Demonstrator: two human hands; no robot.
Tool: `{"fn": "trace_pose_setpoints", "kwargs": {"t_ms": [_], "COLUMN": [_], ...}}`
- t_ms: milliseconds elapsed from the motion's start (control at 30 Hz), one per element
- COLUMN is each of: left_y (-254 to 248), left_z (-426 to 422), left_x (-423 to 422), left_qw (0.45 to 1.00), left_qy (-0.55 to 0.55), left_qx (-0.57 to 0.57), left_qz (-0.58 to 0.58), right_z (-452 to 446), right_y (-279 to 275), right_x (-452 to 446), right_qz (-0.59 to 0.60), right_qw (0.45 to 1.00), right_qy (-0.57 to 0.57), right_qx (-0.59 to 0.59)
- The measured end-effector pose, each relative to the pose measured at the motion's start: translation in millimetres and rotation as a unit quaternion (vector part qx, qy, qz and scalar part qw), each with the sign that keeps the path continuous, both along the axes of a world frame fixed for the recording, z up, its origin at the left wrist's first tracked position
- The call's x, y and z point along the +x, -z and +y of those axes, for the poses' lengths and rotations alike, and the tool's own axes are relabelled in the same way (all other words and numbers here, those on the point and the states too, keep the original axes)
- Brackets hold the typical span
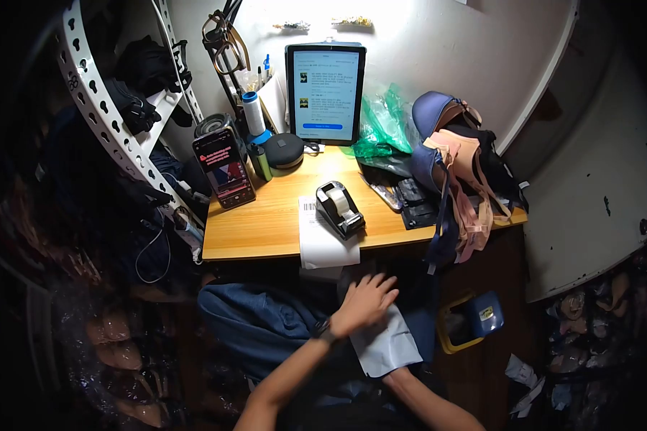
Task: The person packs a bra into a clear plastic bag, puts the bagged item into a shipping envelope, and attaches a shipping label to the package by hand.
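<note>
Over my lap, a white plastic mailing bag lies slanted across my jeans. My left hand, with a dark watch on its wrist, is stretched out flat with fingers apart at the bag's upper left edge. Of my right hand, only the wrist shows at the bag's lower edge. Its fingers are covered by the bag, and I cannot tell whether they are inside or beneath it. A black tape dispenser stands on a white paper sheet with a barcode, which overhangs the table's front edge.
On the wooden table stand a phone, a tablet and a round black case. Green plastic bags and several bras are piled right. A yellow-rimmed bin is on the floor; metal shelving stands left.
</note>
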State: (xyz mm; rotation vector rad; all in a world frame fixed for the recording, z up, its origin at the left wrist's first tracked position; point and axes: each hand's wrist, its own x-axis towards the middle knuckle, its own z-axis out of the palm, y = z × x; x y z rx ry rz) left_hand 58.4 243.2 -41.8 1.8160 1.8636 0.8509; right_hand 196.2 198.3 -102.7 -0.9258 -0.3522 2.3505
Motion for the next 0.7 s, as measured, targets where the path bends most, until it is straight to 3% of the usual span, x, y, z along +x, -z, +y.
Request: {"fn": "trace_pose_setpoints", "kwargs": {"t_ms": [33,67,100,133,167,200,233,333,367,400,433,533,600,667,700], "left_y": [18,67,103,100,92,86,82,79,80,82,88,86,43,55,27], "left_z": [17,34,44,50,54,54,53,44,38,35,33,14,-28,-74,-93], "left_x": [0,1,4,3,-1,-3,-4,-4,-4,-5,-4,1,11,27,32], "left_qw": [0.977,0.958,0.931,0.931,0.911,0.887,0.862,0.877,0.881,0.882,0.896,0.922,0.968,0.97,0.912], "left_qy": [0.011,0.065,0.12,0.124,0.133,0.14,0.143,0.095,0.072,0.062,0.058,0.048,-0.108,-0.209,-0.231], "left_qx": [-0.212,-0.277,-0.342,-0.341,-0.385,-0.431,-0.472,-0.443,-0.43,-0.43,-0.398,-0.328,-0.175,-0.003,-0.079], "left_qz": [-0.031,-0.041,-0.049,-0.046,-0.066,-0.09,-0.116,-0.161,-0.181,-0.181,-0.187,-0.199,-0.141,-0.122,-0.331], "right_z": [-1,-3,-8,-11,-10,-6,-1,1,5,8,14,45,56,62,62], "right_y": [-13,-18,-20,-24,-38,-58,-75,-111,-125,-130,-114,-31,-43,-64,-75], "right_x": [0,7,15,21,29,46,62,87,83,79,85,117,104,87,76], "right_qz": [-0.002,-0.002,-0.091,-0.177,-0.175,-0.264,-0.337,-0.279,-0.451,-0.57,-0.562,-0.428,-0.437,-0.467,-0.467], "right_qw": [0.999,0.999,0.995,0.983,0.984,0.946,0.858,0.9,0.757,0.534,0.537,0.694,0.674,0.641,0.643], "right_qy": [0.038,0.039,0.036,0.034,0.037,-0.139,-0.311,-0.261,-0.181,-0.074,-0.074,-0.265,-0.272,-0.277,-0.277], "right_qx": [-0.006,-0.002,0.013,0.025,0.022,0.128,0.232,0.209,0.437,0.62,0.625,0.515,0.53,0.542,0.54]}}
